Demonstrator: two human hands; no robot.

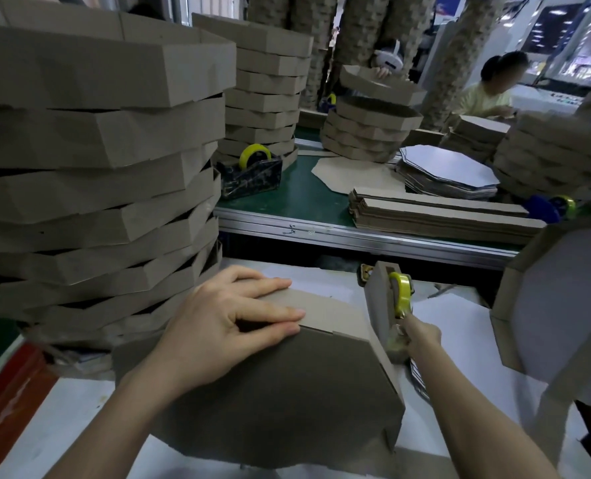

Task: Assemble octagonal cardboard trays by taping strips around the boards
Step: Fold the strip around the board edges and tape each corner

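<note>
Board likely light, bendy — left hand presses flat on it; right hand pinches tape at the strip; grip edges.

L: tray stack blocks | R: upright tray | fwd: conveyor rail

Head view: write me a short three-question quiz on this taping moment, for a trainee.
1. True or false: the left hand lies flat on top of the tray being assembled.
2. The black tape dispenser stands on: A) the green bench; B) the white table; C) a stack of trays.
3. Fill in: the tape roll at the right hand is ___ in colour.
Key: 1 true; 2 A; 3 yellow.
</note>
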